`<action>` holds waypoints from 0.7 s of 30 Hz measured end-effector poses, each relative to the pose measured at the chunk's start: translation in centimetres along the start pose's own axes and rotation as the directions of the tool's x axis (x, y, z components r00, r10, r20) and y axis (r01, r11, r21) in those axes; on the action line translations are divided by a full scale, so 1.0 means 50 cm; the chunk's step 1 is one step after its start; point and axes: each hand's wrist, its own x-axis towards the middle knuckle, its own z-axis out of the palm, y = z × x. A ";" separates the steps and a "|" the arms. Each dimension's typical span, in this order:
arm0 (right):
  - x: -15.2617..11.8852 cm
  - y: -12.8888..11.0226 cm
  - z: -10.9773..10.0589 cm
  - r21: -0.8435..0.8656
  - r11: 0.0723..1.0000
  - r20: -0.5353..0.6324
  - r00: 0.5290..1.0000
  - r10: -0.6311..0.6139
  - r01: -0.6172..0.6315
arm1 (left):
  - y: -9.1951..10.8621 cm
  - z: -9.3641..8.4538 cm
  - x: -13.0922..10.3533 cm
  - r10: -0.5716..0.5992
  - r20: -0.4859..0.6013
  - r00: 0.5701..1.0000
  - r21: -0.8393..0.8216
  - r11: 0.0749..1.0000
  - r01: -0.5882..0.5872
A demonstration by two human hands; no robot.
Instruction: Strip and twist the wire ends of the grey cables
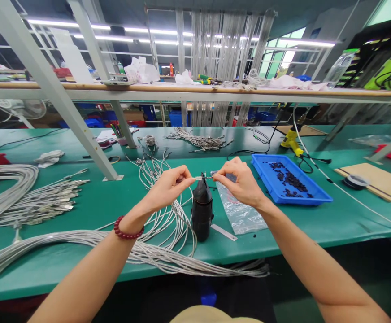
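My left hand [170, 186] is closed in a pinch on a thin grey cable [209, 177] just left of the tip of a black upright tool [202, 211]. Opposite it, my right hand [237, 181] pinches the same thin piece on the right side. The stretch between my fingertips runs level across the tool's narrow pointed top; whether it touches is too small to tell. Loose grey cables [178, 220] spread out below and left of the tool. Beneath my right hand lies a clear plastic bag [242, 215].
A blue tray [271, 193] of small black parts is at right, with a yellow heat gun [292, 141] behind. Cable bundles [47, 202] cover the left side; another bundle [198, 140] lies behind. A white strip [224, 232] and a wooden board [377, 179] rest on the green table.
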 end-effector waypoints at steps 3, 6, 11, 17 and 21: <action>-0.005 -0.003 -0.001 -0.012 1.000 -0.002 1.000 -0.023 0.023 | 0.001 -0.003 0.001 0.006 0.020 1.000 0.075 0.997 -0.008; -0.008 -0.004 -0.002 -0.044 0.998 -0.014 0.999 -0.038 0.037 | -0.001 -0.004 0.002 0.021 0.013 1.000 0.081 0.996 -0.022; -0.008 -0.006 -0.005 -0.109 0.993 -0.025 0.998 -0.057 0.054 | -0.008 0.000 0.003 0.032 -0.034 0.999 0.050 0.998 -0.031; -0.007 -0.004 -0.004 -0.120 0.990 -0.038 0.997 -0.073 0.068 | -0.007 0.004 0.003 0.046 -0.085 0.995 0.025 0.999 -0.044; -0.006 -0.004 -0.003 -0.121 0.990 -0.060 0.995 -0.079 0.071 | -0.005 0.004 0.003 0.058 -0.101 0.993 0.020 0.998 -0.056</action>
